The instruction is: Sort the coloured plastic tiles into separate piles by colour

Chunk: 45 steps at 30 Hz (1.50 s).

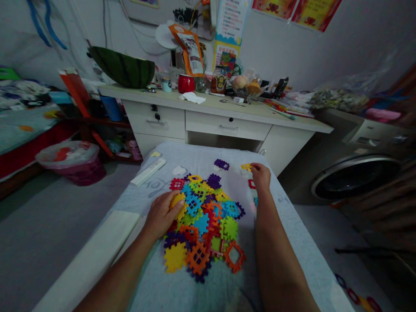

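A heap of flat, interlocking plastic tiles [204,225] in several colours lies on a pale blue cloth-covered surface [286,242]. My left hand [162,214] rests on the heap's left edge, fingers curled round a yellow tile [178,200]. My right hand [260,177] reaches to the far right of the heap, fingers closed on a small yellow tile [246,167]. A loose purple tile [222,164] lies just left of that hand, and a red tile [251,183] sits beside the wrist.
A white remote control [148,171] lies at the surface's far left. Beyond stands a white desk [224,117] with a halved watermelon [123,67], red mug [186,83] and clutter. A lined bin [69,160] stands left, a washing machine [354,177] right.
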Available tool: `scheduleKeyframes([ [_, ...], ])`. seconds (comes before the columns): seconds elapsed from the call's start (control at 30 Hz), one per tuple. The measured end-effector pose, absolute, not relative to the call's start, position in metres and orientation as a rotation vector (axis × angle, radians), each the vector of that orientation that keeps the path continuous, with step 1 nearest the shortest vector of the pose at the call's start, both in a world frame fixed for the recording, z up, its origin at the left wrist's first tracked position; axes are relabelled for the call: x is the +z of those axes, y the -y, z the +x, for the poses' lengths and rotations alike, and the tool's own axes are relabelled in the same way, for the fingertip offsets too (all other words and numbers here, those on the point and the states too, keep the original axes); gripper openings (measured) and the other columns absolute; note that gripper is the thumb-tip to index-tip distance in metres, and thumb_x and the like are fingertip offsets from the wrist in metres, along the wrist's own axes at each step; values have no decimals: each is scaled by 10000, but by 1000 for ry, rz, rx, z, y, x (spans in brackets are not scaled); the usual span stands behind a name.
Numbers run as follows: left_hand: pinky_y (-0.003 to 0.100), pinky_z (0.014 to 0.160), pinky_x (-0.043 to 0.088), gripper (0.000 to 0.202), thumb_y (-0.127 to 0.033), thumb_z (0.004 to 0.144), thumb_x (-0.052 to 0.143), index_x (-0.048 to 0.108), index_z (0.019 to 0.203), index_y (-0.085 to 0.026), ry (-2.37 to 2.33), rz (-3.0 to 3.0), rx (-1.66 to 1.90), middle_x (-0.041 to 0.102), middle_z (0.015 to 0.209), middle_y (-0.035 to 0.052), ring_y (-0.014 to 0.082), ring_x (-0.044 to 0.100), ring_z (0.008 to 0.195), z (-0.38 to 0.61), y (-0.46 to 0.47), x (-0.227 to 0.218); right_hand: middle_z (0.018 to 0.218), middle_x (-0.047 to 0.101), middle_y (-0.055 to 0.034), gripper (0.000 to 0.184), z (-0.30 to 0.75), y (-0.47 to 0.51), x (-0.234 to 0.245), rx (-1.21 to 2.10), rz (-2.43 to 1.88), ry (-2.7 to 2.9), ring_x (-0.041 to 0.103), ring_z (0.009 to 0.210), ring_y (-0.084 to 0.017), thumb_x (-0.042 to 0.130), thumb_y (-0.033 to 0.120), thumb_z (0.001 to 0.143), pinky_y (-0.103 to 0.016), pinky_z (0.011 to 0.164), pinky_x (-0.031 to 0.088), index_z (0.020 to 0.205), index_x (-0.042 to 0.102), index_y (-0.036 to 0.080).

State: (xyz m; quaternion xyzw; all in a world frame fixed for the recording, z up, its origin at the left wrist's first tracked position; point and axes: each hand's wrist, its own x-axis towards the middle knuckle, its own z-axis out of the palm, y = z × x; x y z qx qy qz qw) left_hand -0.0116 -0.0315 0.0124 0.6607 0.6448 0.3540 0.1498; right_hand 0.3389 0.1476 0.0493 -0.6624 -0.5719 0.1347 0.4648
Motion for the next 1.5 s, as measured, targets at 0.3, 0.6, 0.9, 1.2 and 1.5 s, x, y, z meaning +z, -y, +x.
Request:
scheduleKeyframes([
  [0.3, 462, 1033, 411, 487, -550, 882, 446, 601, 1187, -204, -1852, 1890, 1004, 656, 1203, 92, 270, 586, 1134, -12, 31, 12, 1116, 672, -130, 546, 360, -147, 30, 306, -1980, 1360, 561, 1128, -301, 485, 110, 683, -464, 994, 390, 1185, 676, 207],
  [0.6, 451, 1020, 428, 488, -543, 880, 443, 608, 1172, -188, -1853, 1902, 991, 659, 1190, 100, 273, 589, 1130, -11, 30, 15, 1313, 547, -192, 627, 351, -151, 33, 417, -2311, 1491, 442, 1263, -349, 466, 146, 821, -549, 1018, 306, 1442, 421, 223],
  [0.9, 464, 1018, 417, 471, -542, 882, 446, 613, 1165, -204, -1874, 1896, 991, 657, 1196, 91, 278, 582, 1136, -11, 28, 11, 1439, 446, -166, 596, 345, -142, 38, 317, -2359, 1604, 344, 1353, -368, 426, 134, 849, -576, 1055, 285, 1441, 412, 202],
  [1.2, 416, 974, 454, 390, -493, 866, 516, 622, 1105, -203, -1821, 1984, 1043, 602, 1141, 84, 248, 586, 1066, -10, 28, 18, 1233, 647, -91, 367, 299, -135, 70, 546, -1621, 2244, 590, 1125, -212, 582, 199, 839, -344, 990, 443, 1201, 635, 184],
  [1.5, 398, 974, 452, 326, -476, 830, 561, 665, 983, -207, -1780, 1969, 1122, 584, 1109, 67, 240, 590, 1043, -7, 26, 21, 1203, 662, -137, 334, 238, -125, 47, 375, -1568, 2463, 597, 1116, -262, 589, 173, 831, -351, 964, 425, 1160, 640, 153],
])
